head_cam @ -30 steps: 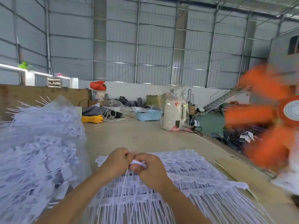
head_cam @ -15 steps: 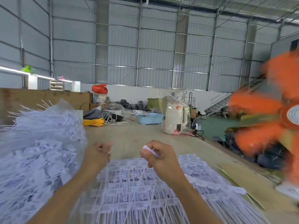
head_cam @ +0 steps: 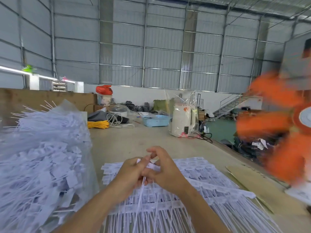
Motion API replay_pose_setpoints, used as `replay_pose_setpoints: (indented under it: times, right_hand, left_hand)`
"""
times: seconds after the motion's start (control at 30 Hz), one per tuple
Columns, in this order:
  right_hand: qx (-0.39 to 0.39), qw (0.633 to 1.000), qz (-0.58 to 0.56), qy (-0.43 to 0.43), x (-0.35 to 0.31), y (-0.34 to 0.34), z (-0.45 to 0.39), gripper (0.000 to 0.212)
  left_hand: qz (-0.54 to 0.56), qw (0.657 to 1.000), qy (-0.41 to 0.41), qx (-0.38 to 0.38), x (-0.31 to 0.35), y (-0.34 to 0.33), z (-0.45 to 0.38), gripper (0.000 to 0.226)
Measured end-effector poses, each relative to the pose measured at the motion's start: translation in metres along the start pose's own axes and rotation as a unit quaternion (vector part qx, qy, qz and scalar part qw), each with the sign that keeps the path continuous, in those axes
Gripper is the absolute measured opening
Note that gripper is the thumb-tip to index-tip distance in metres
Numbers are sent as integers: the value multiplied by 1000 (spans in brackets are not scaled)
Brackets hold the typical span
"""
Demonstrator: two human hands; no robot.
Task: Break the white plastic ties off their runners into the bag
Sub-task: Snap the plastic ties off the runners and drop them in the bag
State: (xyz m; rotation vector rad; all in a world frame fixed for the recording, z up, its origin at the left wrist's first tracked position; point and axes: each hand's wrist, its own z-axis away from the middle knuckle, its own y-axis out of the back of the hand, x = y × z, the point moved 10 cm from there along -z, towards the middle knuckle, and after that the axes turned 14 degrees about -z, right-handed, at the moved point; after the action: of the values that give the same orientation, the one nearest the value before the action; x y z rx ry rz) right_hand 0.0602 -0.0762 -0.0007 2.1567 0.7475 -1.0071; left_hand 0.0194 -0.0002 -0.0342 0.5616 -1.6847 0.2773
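Note:
A stack of white plastic ties on their runners (head_cam: 207,185) lies flat on the table in front of me, tails pointing toward me. My left hand (head_cam: 131,174) and my right hand (head_cam: 163,169) meet above the stack's far end, both pinching the white head of a tie (head_cam: 149,164) whose thin tail hangs down between them. A large clear plastic bag (head_cam: 42,162), stuffed with loose white ties, stands at my left, taller than my hands.
An orange fan (head_cam: 276,126) spins, blurred, at the right edge. Flat cardboard (head_cam: 249,180) lies right of the stack. Farther back on the table (head_cam: 134,142) stand a white kettle (head_cam: 182,121), a blue basket (head_cam: 155,121), yellow rope (head_cam: 98,124) and cables.
My hands came apart half a second ago, the left swinging toward the bag. Now they are together again over the stack, pinching a tie head.

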Motion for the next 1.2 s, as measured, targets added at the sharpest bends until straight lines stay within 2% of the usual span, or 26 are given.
replay_pose_setpoints:
  times: [0.03,0.1,0.13,0.2,0.3,0.37,0.57,0.73,0.83,0.93,0.97,1.07,1.13,1.2]
  right_hand:
    - [-18,999,-15,-27,5,0,1,42]
    - [-52,998,16,-42,6,1,2,13]
    - [-67,996,45,-42,6,0,3,9]
    - [-84,992,83,-50,9,-2,4,25]
    - [-94,989,107,-33,6,-7,4,29]
    - [-93,990,101,-14,1,-9,4,28]
    - [-58,991,119,20,-5,-5,2,23]
    - [-7,974,219,60,-12,1,2,22]
    - [2,961,264,81,-20,-1,3,27]
    - [5,949,295,113,-39,0,5,41]
    - [34,953,271,132,-50,9,6,44]
    - [150,975,58,151,-63,52,9,40]
    - [132,984,5,117,-55,48,8,35]
    - [109,988,19,104,-52,37,8,30]
  left_hand:
    - [-12,1000,-4,13,1,3,0,29]
    - [-45,998,-19,26,5,6,1,27]
    - [-71,997,-30,27,7,6,1,29]
    - [-137,989,-54,36,11,7,2,37]
    - [-231,967,-82,64,17,11,2,44]
    - [-255,960,-84,75,19,13,3,47]
    - [-266,959,-75,64,22,13,0,50]
    - [-222,973,-24,62,15,19,-4,46]
    - [-236,970,-11,61,11,18,-9,46]
    - [-242,961,33,128,-1,50,-15,44]
    - [-224,960,53,159,-8,70,-15,44]
    - [-100,974,69,191,-18,105,-15,48]
    - [-100,980,26,168,-8,91,-16,39]
    - [-97,988,-5,120,0,57,-13,26]
